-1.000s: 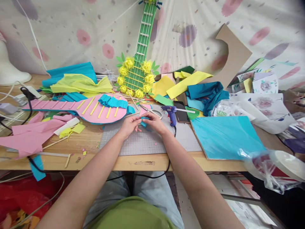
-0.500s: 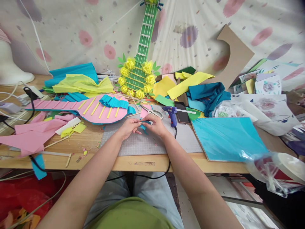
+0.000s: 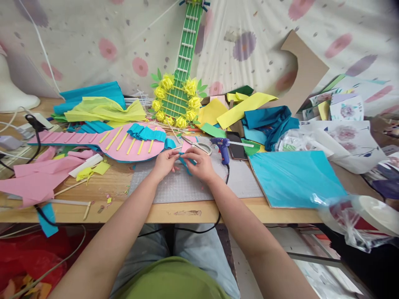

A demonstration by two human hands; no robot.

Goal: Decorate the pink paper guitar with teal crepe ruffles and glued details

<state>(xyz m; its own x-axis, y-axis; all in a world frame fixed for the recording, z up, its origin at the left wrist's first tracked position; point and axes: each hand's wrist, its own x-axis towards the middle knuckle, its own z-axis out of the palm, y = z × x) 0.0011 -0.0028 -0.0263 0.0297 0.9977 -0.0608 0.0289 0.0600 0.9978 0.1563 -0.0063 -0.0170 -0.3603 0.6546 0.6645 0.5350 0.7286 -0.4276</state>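
Between my two hands is a strip of blue crepe paper [image 3: 185, 164], pinched at its upper end and partly hidden by my fingers. My left hand [image 3: 166, 164] is closed on its left side. My right hand [image 3: 199, 163] pinches it from the right, and a blue tail hangs below those fingers. Both hands are over the grey cutting mat [image 3: 168, 189]. Just beyond them lie scissors [image 3: 204, 148] and a scrap of pink paper [image 3: 188, 143]. A purple glue gun [image 3: 223, 150] with a white glue stick lies right of my right hand.
To the left lies a pink guitar-shaped cutout [image 3: 120, 155] with yellow sticks and blue ruffles. A green paper guitar [image 3: 183, 62] with yellow flowers leans at the back. A phone [image 3: 237, 146] and a blue board [image 3: 299, 178] are on the right. The glue gun's cord [image 3: 220, 214] crosses the table edge.
My fingers have shifted on the blue crepe paper, and more of its tail shows below my right hand. The whole view has moved slightly.
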